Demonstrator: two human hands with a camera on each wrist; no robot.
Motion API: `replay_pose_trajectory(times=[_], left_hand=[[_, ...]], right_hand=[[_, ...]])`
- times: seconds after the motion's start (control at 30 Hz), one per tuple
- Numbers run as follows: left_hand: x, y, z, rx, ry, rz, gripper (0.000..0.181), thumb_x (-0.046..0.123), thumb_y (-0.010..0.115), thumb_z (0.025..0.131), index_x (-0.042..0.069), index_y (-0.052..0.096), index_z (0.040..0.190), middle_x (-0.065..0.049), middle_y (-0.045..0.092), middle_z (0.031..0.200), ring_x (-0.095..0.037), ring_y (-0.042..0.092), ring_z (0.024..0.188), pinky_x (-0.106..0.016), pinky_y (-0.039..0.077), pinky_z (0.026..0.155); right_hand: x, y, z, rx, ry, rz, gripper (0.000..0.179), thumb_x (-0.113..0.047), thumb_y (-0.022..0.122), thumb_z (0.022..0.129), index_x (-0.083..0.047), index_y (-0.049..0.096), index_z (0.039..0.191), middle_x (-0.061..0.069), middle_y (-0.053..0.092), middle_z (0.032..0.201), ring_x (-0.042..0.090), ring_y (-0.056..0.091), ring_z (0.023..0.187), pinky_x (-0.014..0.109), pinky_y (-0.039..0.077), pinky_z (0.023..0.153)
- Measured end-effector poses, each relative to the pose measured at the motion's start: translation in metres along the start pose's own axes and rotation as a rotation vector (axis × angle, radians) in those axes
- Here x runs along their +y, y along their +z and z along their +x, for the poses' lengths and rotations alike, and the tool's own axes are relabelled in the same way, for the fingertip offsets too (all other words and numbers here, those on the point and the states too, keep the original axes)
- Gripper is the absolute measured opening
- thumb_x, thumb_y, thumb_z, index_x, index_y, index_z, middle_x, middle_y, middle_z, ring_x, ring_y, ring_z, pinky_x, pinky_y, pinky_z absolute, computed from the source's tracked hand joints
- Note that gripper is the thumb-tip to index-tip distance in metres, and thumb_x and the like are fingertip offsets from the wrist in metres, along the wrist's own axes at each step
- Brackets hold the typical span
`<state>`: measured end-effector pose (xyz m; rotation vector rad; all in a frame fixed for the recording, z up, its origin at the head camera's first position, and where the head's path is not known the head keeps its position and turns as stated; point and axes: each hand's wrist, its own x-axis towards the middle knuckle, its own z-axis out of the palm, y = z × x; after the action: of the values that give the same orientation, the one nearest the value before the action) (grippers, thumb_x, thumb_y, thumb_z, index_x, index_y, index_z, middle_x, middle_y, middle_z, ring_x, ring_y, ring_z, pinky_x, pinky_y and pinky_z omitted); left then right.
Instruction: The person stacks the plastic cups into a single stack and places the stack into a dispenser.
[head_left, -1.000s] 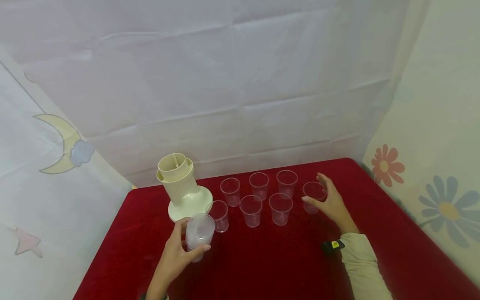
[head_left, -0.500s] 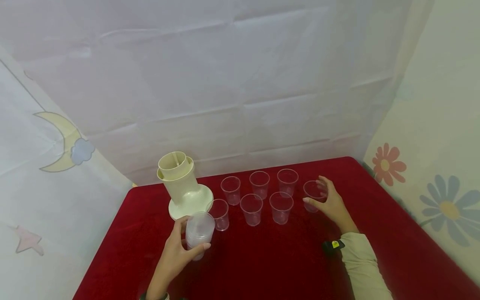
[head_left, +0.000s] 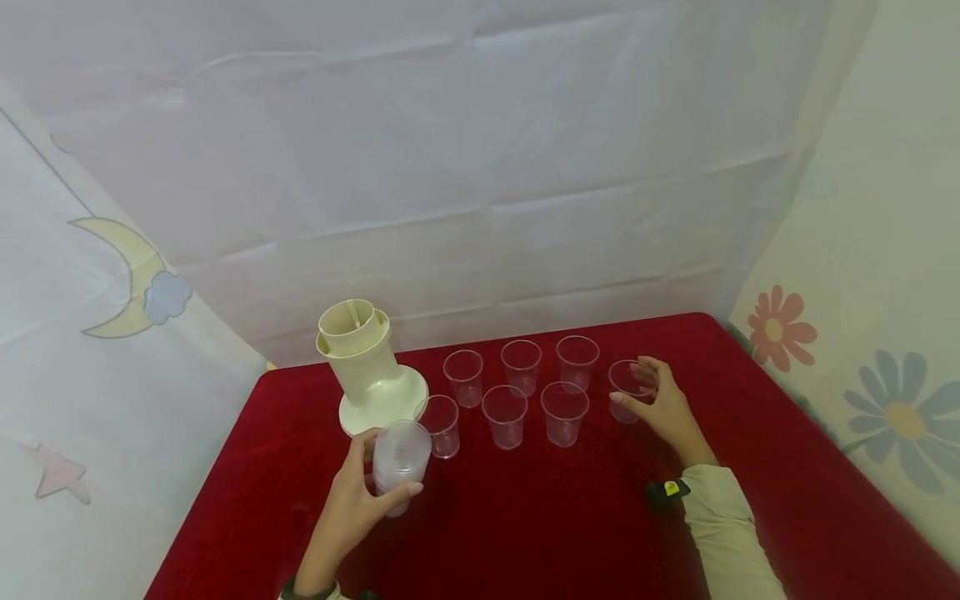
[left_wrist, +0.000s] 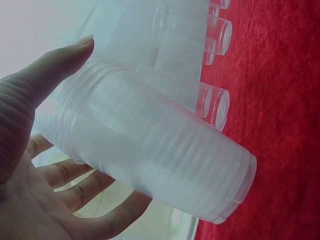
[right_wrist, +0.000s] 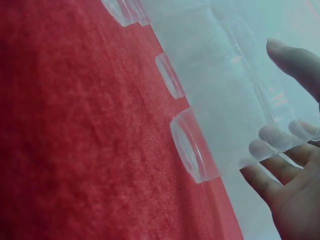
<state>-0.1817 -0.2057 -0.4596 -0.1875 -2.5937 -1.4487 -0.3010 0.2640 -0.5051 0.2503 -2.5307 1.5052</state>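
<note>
A stack of nested clear plastic cups (left_wrist: pixel 165 145) tilts in my left hand (head_left: pixel 356 492), gripped with the thumb on one side and fingers on the other; its base is just off the red cloth in the left wrist view. My right hand (head_left: pixel 667 408) curls round a single clear plastic cup (head_left: pixel 628 406), which stands upright at the right end of the group. Fingertips (right_wrist: pixel 260 150) show through its wall in the right wrist view. Several more upright cups, including a front one (head_left: pixel 504 421), stand in two rows between my hands.
A cream plastic holder (head_left: pixel 360 354) with a round base stands behind my left hand, close to the nearest cup. Red cloth (head_left: pixel 525 525) covers the table. White sheets (head_left: pixel 480 167) hang behind and at both sides.
My right hand's fingers and thumb have drawn slightly closer round the cup. My left hand keeps its grip on the stack. The head view has shifted a little; the standing cups stay put.
</note>
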Motion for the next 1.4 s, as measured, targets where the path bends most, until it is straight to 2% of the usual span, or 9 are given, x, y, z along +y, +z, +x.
replay_pose_trajectory(times=[0.57, 0.73, 1.0, 1.23, 1.4], left_hand=[[-0.001, 0.000, -0.002, -0.004, -0.030, -0.004, 0.084, 0.030, 0.092, 0.071, 0.018, 0.041, 0.137, -0.006, 0.059, 0.123, -0.024, 0.061, 0.103, -0.038, 0.054, 0.079], [0.000, 0.000, -0.001, 0.000, -0.024, 0.001, 0.084, 0.030, 0.092, 0.070, 0.018, 0.041, 0.136, -0.005, 0.059, 0.122, -0.024, 0.061, 0.102, -0.037, 0.054, 0.079], [0.001, 0.000, 0.000, 0.001, -0.028, 0.020, 0.085, 0.031, 0.092, 0.070, 0.018, 0.040, 0.137, -0.006, 0.059, 0.122, -0.024, 0.061, 0.102, -0.036, 0.054, 0.079], [0.001, -0.001, -0.001, -0.001, -0.005, 0.000, 0.082, 0.030, 0.090, 0.073, 0.016, 0.041, 0.136, -0.008, 0.059, 0.123, -0.024, 0.061, 0.104, -0.041, 0.055, 0.080], [0.002, -0.001, -0.001, 0.002, -0.006, 0.002, 0.081, 0.031, 0.090, 0.073, 0.016, 0.041, 0.136, -0.008, 0.059, 0.122, -0.024, 0.060, 0.104, -0.040, 0.055, 0.080]], right_hand=[[0.002, 0.001, -0.001, 0.013, 0.003, -0.027, 0.084, -0.032, 0.076, 0.090, -0.002, 0.025, 0.150, 0.026, 0.048, 0.142, 0.044, 0.048, 0.126, 0.056, 0.039, 0.099], [0.001, 0.000, -0.001, 0.020, -0.010, -0.031, 0.084, -0.031, 0.076, 0.090, -0.003, 0.025, 0.150, 0.024, 0.049, 0.142, 0.043, 0.050, 0.124, 0.046, 0.042, 0.097], [-0.003, -0.002, 0.001, 0.034, -0.027, -0.029, 0.083, -0.031, 0.076, 0.090, -0.005, 0.025, 0.151, 0.022, 0.049, 0.143, 0.043, 0.051, 0.122, 0.016, 0.040, 0.088], [-0.010, -0.003, 0.002, 0.041, -0.048, -0.022, 0.083, -0.026, 0.077, 0.090, -0.007, 0.025, 0.152, 0.022, 0.049, 0.144, 0.041, 0.051, 0.124, 0.010, 0.038, 0.087], [-0.017, -0.004, 0.002, 0.047, -0.062, -0.022, 0.084, -0.027, 0.078, 0.089, -0.009, 0.025, 0.153, 0.020, 0.049, 0.144, 0.038, 0.052, 0.124, 0.010, 0.039, 0.087]])
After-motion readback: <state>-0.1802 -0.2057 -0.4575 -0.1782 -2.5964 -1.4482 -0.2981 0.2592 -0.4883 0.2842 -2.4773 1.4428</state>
